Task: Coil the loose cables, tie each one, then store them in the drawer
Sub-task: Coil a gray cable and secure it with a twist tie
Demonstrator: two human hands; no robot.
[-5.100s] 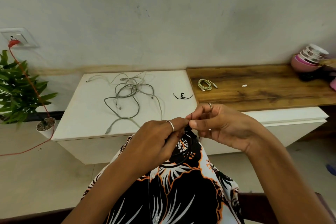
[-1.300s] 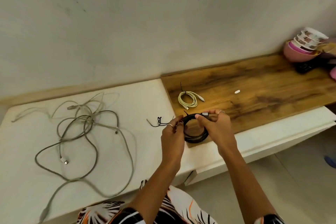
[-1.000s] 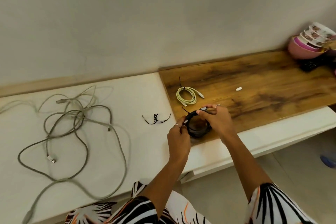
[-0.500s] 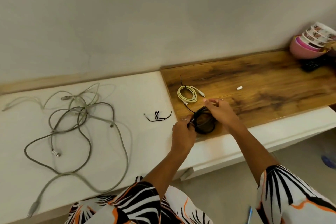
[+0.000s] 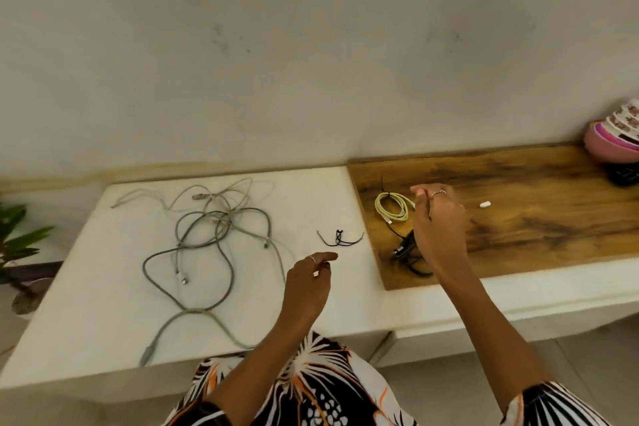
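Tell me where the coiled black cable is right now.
In the head view, the coiled black cable lies on the brown wooden board, near its front left corner, just below the coiled yellow cable and partly behind the right hand.

stacked bowls (image 5: 619, 135) far right on wooden board (image 5: 539, 218) | potted plant (image 5: 17, 245) left edge | white counter (image 5: 103, 287)

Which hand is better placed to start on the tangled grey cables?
Probably the left hand: it hangs empty above the white counter, nearer the tangled grey cables. The right hand is over the wooden board, beside the coiled black cable.
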